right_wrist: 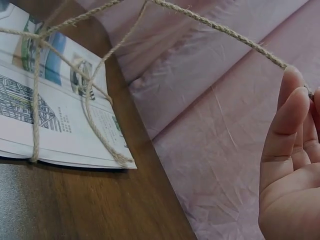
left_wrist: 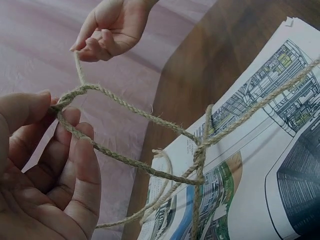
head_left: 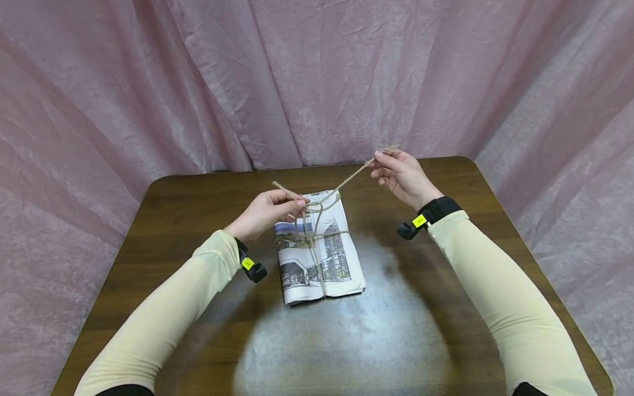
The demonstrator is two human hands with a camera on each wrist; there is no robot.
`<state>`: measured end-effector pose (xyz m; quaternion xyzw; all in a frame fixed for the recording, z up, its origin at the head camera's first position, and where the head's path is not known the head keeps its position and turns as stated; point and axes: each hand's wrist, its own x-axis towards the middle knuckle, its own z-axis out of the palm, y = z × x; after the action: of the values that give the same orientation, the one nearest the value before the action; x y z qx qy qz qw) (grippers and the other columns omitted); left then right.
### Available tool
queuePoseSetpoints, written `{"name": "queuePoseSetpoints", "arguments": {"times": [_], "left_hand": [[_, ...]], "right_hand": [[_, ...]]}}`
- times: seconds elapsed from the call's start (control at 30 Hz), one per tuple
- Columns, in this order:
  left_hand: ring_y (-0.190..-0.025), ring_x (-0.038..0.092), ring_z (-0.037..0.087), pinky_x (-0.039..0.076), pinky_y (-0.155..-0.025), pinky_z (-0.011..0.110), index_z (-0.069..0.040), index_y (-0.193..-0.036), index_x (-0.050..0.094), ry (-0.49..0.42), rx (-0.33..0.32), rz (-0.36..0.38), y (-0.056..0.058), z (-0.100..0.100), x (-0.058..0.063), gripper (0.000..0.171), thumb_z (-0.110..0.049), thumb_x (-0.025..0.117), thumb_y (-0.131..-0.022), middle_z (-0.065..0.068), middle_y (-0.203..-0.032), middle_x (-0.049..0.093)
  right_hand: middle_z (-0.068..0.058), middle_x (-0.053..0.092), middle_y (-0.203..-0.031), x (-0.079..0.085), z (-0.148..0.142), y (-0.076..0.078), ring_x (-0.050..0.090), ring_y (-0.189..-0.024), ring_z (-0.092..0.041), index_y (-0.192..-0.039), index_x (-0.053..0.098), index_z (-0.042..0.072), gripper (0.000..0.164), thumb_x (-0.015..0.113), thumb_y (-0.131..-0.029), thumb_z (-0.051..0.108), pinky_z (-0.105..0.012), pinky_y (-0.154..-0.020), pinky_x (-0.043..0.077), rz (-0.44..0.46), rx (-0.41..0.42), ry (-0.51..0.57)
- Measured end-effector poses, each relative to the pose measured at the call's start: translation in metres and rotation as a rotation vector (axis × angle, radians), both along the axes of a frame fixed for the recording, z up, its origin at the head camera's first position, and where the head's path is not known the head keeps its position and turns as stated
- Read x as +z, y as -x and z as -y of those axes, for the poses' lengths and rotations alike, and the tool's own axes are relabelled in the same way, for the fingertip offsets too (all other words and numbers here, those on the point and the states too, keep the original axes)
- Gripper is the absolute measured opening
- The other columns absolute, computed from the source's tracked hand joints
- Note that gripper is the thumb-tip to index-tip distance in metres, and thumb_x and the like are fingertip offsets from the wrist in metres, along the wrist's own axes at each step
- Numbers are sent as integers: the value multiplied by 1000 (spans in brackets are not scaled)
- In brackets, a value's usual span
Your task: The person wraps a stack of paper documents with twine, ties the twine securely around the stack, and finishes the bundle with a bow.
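Note:
A folded stack of newspapers [head_left: 344, 269] lies on the table, wound crosswise with brown jute twine [head_left: 315, 258]. Above its far part my left hand [head_left: 264, 212] pinches the twine between thumb and fingers, where two strands twist together [left_wrist: 75, 94]. From the crossing on the papers, two strands rise to that pinch and form a raised loop [left_wrist: 131, 162]. My right hand [head_left: 403, 176], up and to the right, pinches the twine near its frayed end [head_left: 393, 148]. A slanting length [right_wrist: 225, 31] runs between the hands. Another loose tail [right_wrist: 95, 120] lies over the papers' corner.
The brown wooden table [head_left: 396, 346] has rounded far corners. Pink curtains [head_left: 356, 77] hang close behind its far edge and along both sides. Each wrist wears a black strap, the right one [head_left: 438, 209] with a small camera.

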<state>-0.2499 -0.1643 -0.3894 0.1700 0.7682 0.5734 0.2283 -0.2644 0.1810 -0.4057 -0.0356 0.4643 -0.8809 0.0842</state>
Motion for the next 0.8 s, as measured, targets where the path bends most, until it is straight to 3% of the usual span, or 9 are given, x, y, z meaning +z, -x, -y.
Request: {"name": "queuePoseSetpoints", "arguments": {"times": [0.23,0.4,0.6,0.8], "left_hand": [[-113,67,30,54,-94,46,-4,-126,69,-31,18,7,-2,7,-2,37,-33,62,-105,15,-124,70],[-123,59,34,50,-100,47,-1,-129,67,-133,76,-11,-3,19,-4,41,-33,62,-104,11,-132,66],[-112,64,27,54,-94,36,-3,-120,70,-285,167,-4,-5,35,-4,29,-26,65,-103,18,-126,66],[-105,67,20,54,-94,35,0,-118,70,-325,187,5,-8,47,-6,27,-21,68,-101,15,-122,70]], "right_hand": [[-9,72,-88,-1,-1,-3,68,-68,-16,-99,64,3,7,59,-104,6,-23,-54,51,-10,15,9],[-8,69,-88,-7,-9,-9,67,-69,-16,-100,61,4,5,61,-104,7,-22,-55,49,13,-14,-37],[-9,70,-92,-14,-21,-17,68,-76,-17,-104,58,4,8,63,-103,9,-22,-60,51,22,-28,-111],[-12,70,-95,-17,-29,-24,70,-81,-18,-110,51,-2,12,58,-104,5,-22,-68,55,-3,-53,-158]]}}
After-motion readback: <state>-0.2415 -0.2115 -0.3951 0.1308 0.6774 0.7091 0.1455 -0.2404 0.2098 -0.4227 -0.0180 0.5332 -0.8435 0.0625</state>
